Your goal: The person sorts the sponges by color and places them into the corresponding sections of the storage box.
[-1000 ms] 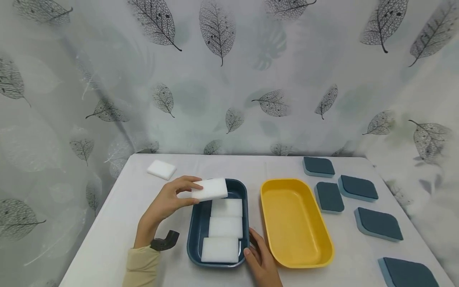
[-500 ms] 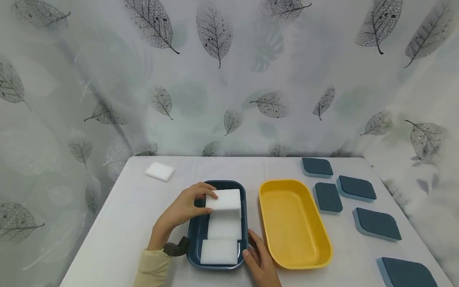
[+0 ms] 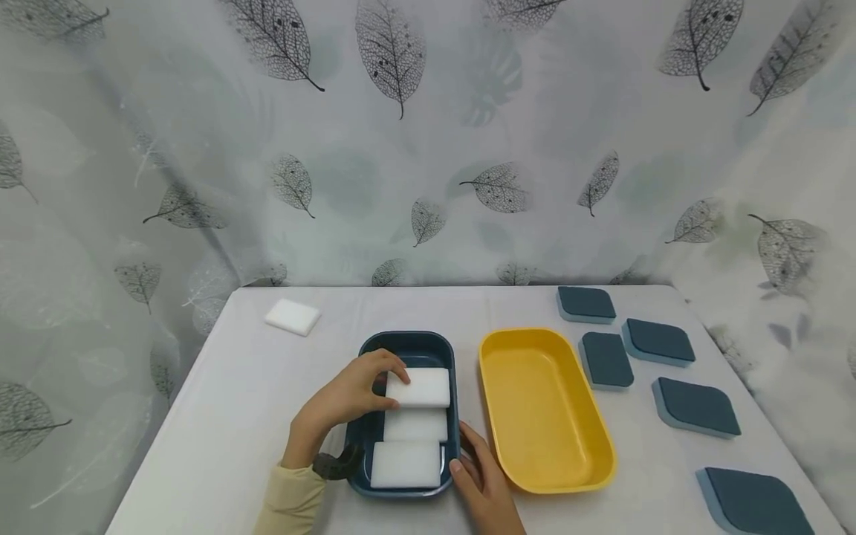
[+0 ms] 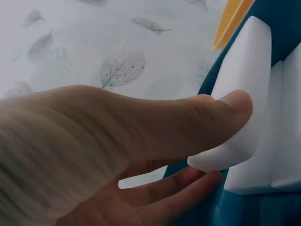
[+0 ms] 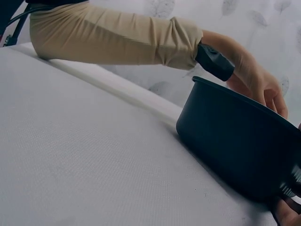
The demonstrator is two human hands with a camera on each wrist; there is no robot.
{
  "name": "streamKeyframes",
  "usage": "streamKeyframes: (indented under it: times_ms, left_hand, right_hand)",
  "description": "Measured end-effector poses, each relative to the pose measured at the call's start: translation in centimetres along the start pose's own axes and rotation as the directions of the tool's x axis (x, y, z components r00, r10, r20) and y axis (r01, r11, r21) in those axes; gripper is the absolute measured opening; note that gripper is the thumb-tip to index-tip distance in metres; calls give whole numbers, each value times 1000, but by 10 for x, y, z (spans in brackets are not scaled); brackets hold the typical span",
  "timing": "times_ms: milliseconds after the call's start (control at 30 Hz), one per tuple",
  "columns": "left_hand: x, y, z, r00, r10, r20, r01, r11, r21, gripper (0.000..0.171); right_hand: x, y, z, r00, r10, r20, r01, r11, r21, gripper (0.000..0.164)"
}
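Observation:
My left hand [image 3: 357,390] pinches a white sponge [image 3: 428,387] between thumb and fingers, inside the far part of a dark blue tray [image 3: 409,341]. In the left wrist view, the thumb lies along the face of this tilted sponge [image 4: 251,52], with fingers beneath. Two more white sponges lie nearer me in the tray: a middle one [image 3: 414,426] and a front one [image 3: 405,465]. At the tray's near right side my right hand [image 3: 487,487] holds its outer wall. The right wrist view shows the tray's wall [image 5: 235,136], with only bits of that hand at the edge.
A yellow tray [image 3: 545,416] stands right of the blue one. Several dark blue sponges [image 3: 695,405] lie along the table's right side. One white sponge [image 3: 293,317] lies at the far left of the white tabletop [image 3: 221,423]. A leaf-patterned curtain [image 3: 428,148] hangs behind.
My left hand has moved the white sponge rightward and down into the blue tray, behind the other white sponges. My right hand has stayed at the tray's side.

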State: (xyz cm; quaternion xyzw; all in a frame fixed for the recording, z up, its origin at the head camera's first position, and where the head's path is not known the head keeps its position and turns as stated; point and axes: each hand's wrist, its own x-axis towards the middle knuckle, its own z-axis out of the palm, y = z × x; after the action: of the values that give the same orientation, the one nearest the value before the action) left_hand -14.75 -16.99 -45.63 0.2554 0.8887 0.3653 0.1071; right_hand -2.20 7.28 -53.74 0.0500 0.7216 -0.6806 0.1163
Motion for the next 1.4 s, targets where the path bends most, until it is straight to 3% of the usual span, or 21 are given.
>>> streamKeyframes:
  times_ms: [167,467,767,933,1033,1167,1267,1400]
  left_hand:
    - [1,-1,3,999,-37,21,35,996,79,31]
    - [4,3,5,999,-40,13,38,992,117,30]
    - [-1,2,3,999,-49,18,46,987,155,22]
    - [-2,-3,0,1000,-6,24,2,990,143,25]
    - [-2,-8,-6,999,13,-30,-11,998,67,29]
    - [-3,-19,-16,986,5,-169,-20,996,-86,29]
    - [-5,-28,-23,960,-31,-280,-23,982,-190,30]
    - [-9,-39,-30,912,-132,-388,9,953,-303,32]
  right_hand:
    - [1,1,1,1000,-9,0,9,1000,-7,63]
    - [1,-1,2,1000,15,-4,-15,1000,6,63]
    - [-2,-2,6,999,-48,-5,49,999,20,60]
    - [-4,-2,6,1000,-26,-13,27,999,30,61]
    - [-3,-3,6,1000,-23,-9,23,999,32,62]
    - [-1,-3,7,999,-46,0,46,999,29,61]
    - [0,0,6,999,-50,-4,50,998,26,60]
    - [1,4,3,1000,-26,-4,26,999,21,61]
